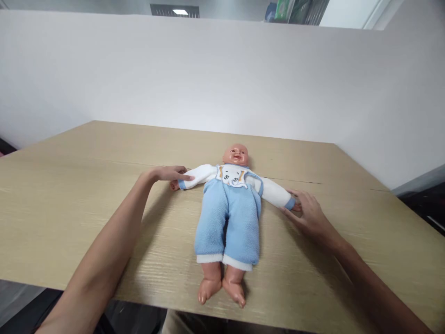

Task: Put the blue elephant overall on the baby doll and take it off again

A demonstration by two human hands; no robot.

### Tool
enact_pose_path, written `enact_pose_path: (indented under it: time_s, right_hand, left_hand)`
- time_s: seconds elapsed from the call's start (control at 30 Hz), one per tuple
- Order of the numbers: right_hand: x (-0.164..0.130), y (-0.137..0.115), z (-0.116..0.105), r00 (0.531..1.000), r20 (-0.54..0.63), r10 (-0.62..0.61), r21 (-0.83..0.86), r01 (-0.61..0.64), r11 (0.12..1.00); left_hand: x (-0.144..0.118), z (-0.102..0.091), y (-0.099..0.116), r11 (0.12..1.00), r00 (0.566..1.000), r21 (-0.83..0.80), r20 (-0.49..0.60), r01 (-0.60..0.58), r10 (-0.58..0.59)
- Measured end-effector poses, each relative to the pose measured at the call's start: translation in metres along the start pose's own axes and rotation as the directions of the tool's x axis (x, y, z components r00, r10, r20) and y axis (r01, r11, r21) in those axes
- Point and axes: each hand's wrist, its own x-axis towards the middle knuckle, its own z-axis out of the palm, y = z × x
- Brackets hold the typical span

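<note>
A: Status?
B: Doll face up on the counter, feet toward me. My left hand has its thumb on one sleeve; can't tell if the fingers pinch. Right hand: fingers wide around the other cuff.
A: Step, next move?
B: Looks like arm positioning. Next probably calls for a light, even hold.
A: Labels?
B: Nothing readable. Elephant motif on the chest; green item too blurred.

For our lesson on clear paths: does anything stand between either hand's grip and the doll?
Nothing visible blocks the way to the doll. The left-hand grip is at one white sleeve; the right-hand grip is beside the other sleeve's blue cuff.
</note>
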Motion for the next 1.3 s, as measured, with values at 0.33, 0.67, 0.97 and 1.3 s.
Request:
enact_pose_path:
  time_s: [0.33,0.67,0.97,1.3]
  right_hand:
    - [0.002,-0.005,-0.002,0.98,0.007,0.199,0.407,-0.185,0.894]
    - [0.059,-0.039,-0.001,0.929,0.014,0.37,0.917,-0.159,0.366]
    - [0.105,-0.076,0.05,0.898,-0.237,0.37,0.88,0.037,0.473]
    - [0.08,-0.099,0.052,0.957,-0.29,0.012,0.704,0.205,0.68]
  left_hand:
    - [-0.009,0.032,0.08,0.914,0.794,0.379,-0.507,-0.145,0.336]
    - [0.063,0.141,0.187,0.705,0.676,0.581,-0.328,-0.407,0.66]
    - [0.044,0.153,0.175,0.548,0.353,0.522,-0.431,-0.653,0.831]
    - [0.039,0.156,0.177,0.541,0.27,0.449,-0.536,-0.711,0.8]
